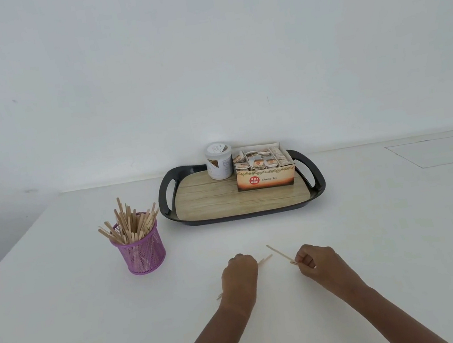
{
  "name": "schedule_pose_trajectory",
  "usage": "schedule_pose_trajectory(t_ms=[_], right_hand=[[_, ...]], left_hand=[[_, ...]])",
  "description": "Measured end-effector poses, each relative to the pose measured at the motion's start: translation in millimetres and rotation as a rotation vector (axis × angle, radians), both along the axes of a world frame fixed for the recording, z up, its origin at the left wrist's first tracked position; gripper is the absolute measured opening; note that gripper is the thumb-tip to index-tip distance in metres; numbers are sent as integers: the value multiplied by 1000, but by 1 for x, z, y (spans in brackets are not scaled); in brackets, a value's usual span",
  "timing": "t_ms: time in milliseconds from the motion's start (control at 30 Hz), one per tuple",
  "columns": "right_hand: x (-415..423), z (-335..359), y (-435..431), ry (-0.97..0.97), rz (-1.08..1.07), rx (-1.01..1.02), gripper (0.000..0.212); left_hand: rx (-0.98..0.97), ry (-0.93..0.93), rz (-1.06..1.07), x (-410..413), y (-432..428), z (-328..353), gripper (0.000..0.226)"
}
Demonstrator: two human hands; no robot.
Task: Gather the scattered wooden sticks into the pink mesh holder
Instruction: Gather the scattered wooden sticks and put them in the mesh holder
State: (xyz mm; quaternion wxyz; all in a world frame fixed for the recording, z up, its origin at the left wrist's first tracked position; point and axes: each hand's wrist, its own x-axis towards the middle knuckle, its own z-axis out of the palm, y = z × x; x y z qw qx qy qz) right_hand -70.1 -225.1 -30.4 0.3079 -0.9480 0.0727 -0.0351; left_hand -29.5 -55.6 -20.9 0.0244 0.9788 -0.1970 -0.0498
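Head view, holder: the pink mesh holder [142,250] stands upright at the left of the white table [66,327], already crammed with wooden sticks [130,225] fanning out over its rim.
Left hand: the left hand [239,275] is curled into a fist around a few sticks, ends poking out both sides, down at the table's near middle.
Right hand: the right hand [316,260] pinches one end of a stick [280,253], fingertips closed on it, the far end angled up and away.
Progress: nearly done, by my reading; no loose sticks show on the table, so what's left is carrying these two handfuls over to the holder.
Surroundings: behind, a tray [166,206] carries a white jar [219,161] and a box of tea bags [265,175].
Obstacles: nothing lies between hands and holder; the packed rim may make insertion fiddly.
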Motion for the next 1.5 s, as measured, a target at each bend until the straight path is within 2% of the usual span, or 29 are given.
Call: schedule_pose_trajectory(t_ms=[133,233,367,467,667,867,933,1067,1167,1300,1500], right_hand=[[6,-3,4,-2,4,22,22],[10,-1,10,-20,-6,103,21],[16,4,21,-54,-21,229,17],[23,11,34,-78,-24,316,14],[38,31,73,-165,18,466,13],[63,64,118,-304,91,636,21],[71,77,135,-357,135,700,22],[85,99,170,-470,217,803,25],[96,111,195,-559,247,831,18],[107,113,223,-637,254,786,11],[123,96,243,-540,261,559,8]], left_hand=[[-60,-10,-18,0,7,1,31],[-158,-3,17,2,12,0,25],[-352,16,69,12,29,-3,42],[-565,17,154,22,44,4,24],[-1014,-31,246,40,82,36,14],[-1483,-145,278,56,123,74,29],[-1583,-217,285,61,138,85,28],[-1658,-389,279,74,162,99,15],[-1645,-447,287,81,172,102,13],[-1570,-405,299,85,174,90,17],[-1401,-327,293,91,176,68,22]])
